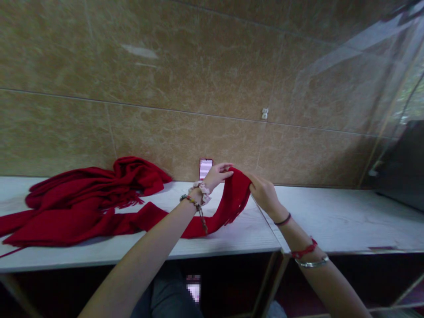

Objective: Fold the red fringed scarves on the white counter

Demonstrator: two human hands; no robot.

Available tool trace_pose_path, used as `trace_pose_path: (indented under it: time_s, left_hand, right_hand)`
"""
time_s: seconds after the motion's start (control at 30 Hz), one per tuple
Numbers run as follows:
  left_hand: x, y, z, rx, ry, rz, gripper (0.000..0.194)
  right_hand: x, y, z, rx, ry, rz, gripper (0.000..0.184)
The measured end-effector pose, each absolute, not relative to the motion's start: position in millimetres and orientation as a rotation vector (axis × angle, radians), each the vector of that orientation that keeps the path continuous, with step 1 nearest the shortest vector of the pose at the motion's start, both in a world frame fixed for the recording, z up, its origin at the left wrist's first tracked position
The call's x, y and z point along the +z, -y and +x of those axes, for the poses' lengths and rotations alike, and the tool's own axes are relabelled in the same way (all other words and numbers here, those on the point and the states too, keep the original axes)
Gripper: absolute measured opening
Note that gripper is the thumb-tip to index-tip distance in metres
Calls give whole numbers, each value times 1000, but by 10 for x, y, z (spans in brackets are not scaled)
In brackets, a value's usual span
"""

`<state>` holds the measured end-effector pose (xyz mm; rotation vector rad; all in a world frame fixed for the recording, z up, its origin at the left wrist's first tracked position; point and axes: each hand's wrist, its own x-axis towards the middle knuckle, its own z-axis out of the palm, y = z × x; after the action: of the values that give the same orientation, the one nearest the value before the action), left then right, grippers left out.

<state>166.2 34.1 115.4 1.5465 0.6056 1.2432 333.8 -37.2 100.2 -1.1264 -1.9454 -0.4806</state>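
A long red scarf [228, 203] with a fringe runs across the white table, one end raised above the surface. My left hand [217, 173] pinches the left edge of that raised end between thumb and fingers. On its right edge, my right hand [264, 192] grips the cloth, its fingers partly hidden behind it. Between the two hands the fabric is held spread and folded over. Leftward, the scarf lies flat and leads toward a heaped pile of red cloth [76, 190] with fringe showing; where one piece ends and another begins, I cannot tell.
A phone [206, 168] leans against the tan tiled wall [185, 79] behind my left hand. The white table [318, 212] has a seam right of centre. At the far right stands a dark box-like object [402, 163]. A small white figure [264, 113] is fixed on the wall.
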Motion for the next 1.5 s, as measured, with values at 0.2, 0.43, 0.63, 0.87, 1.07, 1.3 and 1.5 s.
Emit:
trace_pose_path:
  time_s: [0.2,0.43,0.63,0.87,1.07,1.3,1.5]
  left_hand:
    - [1246,-343,1665,1382,-554,1688,27]
    - [1227,-340,1691,1439,-523,1811,33]
    - [1229,-291,1742,1437,-518,1887,39]
    - [1003,-268,1759,1298,-449,1746,51]
    - [684,-286,1711,989,-533,1734,49]
    - [495,-341,1607,847,-454,1534,50]
    - [406,-526,1561,680,-643,1590,45]
  right_hand:
    - [1352,436,3416,-103,2140,-1053,51]
    - [1688,555,3470,400,2173,-1150,56]
    - [1788,467,3230,-162,2259,-1435,25]
    - [1908,400,3178,-361,2297,-1522,19]
    - [1901,401,3252,-514,2235,-1518,19]
    - [1753,179,3590,-400,2014,-1530,16]
    - [976,-133,3972,201,1802,-1660,15]
